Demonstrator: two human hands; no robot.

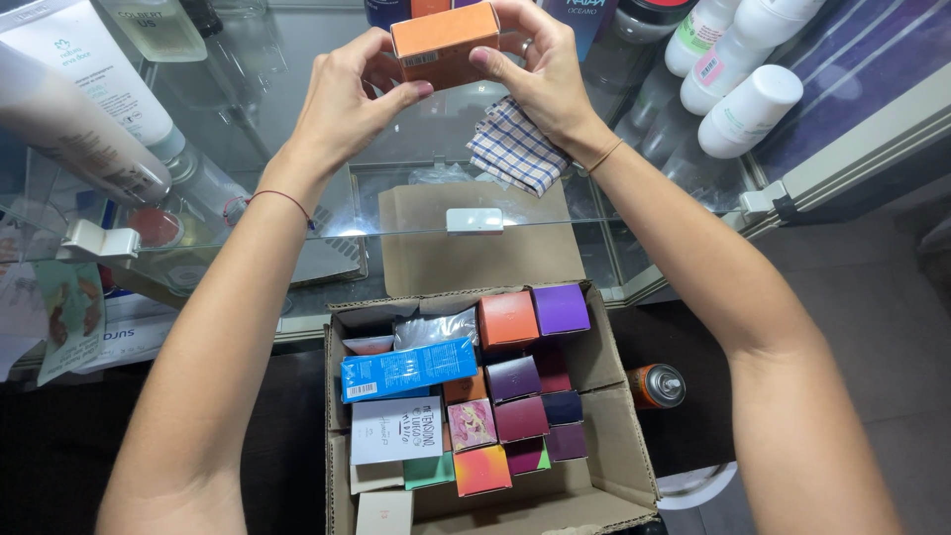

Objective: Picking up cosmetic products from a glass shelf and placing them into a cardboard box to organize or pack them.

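Observation:
Both my hands hold a small orange box [444, 42] above a glass shelf [297, 129]. My left hand [347, 94] grips its left side, thumb under the bottom edge. My right hand [540, 69] grips the right side with fingers over the top. A checked blue-and-white cloth [515, 149] lies on the glass just under my right wrist. Below, on the floor, an open cardboard box [614, 436] holds several small coloured cartons, among them a blue one [406, 369], an orange one [507, 319] and a purple one [561, 308].
White tubes [89, 69] lie on the glass at the left; white roll-on bottles [748, 109] stand at the right. The display case's metal frame [852, 149] runs along the right. An orange spray can [656, 385] stands beside the cardboard box.

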